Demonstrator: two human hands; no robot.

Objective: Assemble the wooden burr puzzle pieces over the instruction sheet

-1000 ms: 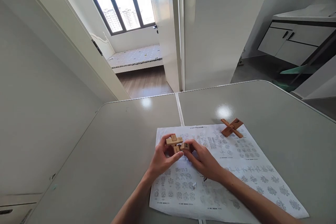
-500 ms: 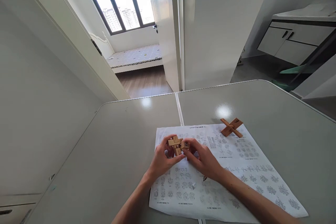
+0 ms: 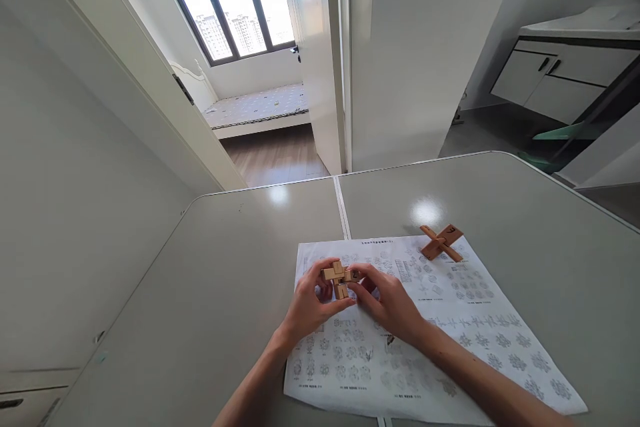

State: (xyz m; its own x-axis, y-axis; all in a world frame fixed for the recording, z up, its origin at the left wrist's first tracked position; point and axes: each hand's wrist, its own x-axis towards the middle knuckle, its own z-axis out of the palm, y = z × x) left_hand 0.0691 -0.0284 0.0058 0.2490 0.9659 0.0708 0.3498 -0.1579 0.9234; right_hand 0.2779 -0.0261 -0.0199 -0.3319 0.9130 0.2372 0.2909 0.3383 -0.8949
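A light wooden burr puzzle point(image 3: 339, 275) of interlocking blocks is held between my two hands above a printed sheet. My left hand point(image 3: 313, 297) wraps around its left side, with fingers behind it and the thumb at its lower edge. On the other side, my right hand point(image 3: 387, 297) pinches the block marked with a "2". The printed sheet point(image 3: 410, 373) lies under both hands and carries rows of small line drawings. A second, darker wooden cross-shaped puzzle point(image 3: 442, 243) rests at the sheet's upper right corner.
The grey-green table point(image 3: 240, 267) has a pale seam down its middle. Beyond its far edge stand an open door point(image 3: 320, 53) and a bed point(image 3: 265, 107) under a window. A white cabinet point(image 3: 555, 77) is at the far right.
The light wooden puzzle has turned slightly in my hands and shifted a little to the right. Both hands stay around it. The darker puzzle has not moved.
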